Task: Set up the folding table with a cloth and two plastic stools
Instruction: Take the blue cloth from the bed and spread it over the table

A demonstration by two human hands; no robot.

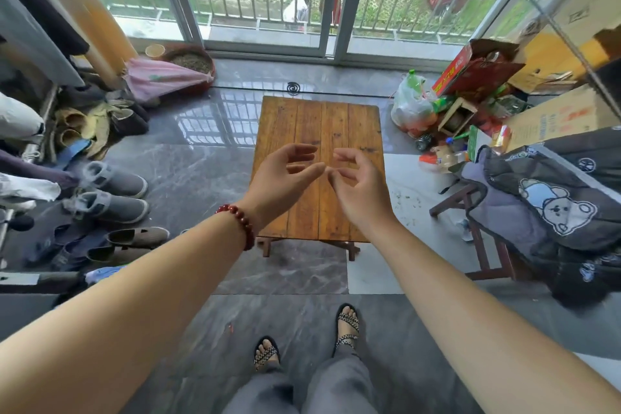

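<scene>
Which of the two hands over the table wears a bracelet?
The left hand: red beads circle its wrist, while the right hand has a bare wrist.

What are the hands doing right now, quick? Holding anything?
Left hand: open, fingers loosely curled, holding nothing, above the wooden table.
Right hand: open, fingers loosely curled, holding nothing.

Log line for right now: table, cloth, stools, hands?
folding table: standing, top bare | cloth: not seen | plastic stools: not seen | left hand: empty, above table | right hand: empty, above table
</scene>
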